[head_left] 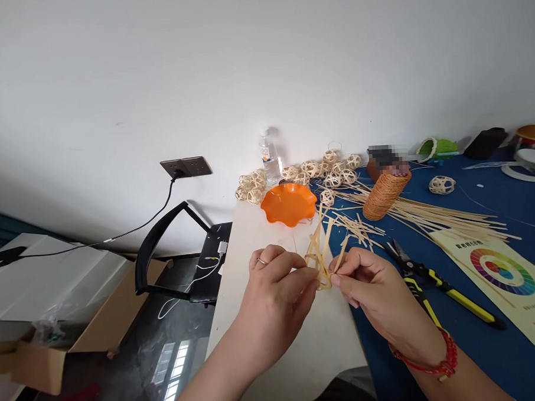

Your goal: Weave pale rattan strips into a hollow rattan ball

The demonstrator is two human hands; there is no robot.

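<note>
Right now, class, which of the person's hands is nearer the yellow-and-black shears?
Right: the right hand is beside the shears; the left hand is farther away, across the woven strips.

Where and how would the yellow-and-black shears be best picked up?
Probably by the outer handle, coming from the person's right. The shears lie with their blades pointing away from the person and handles spread toward them; the right hand's wrist seems to overlap the inner handle's end.
</note>
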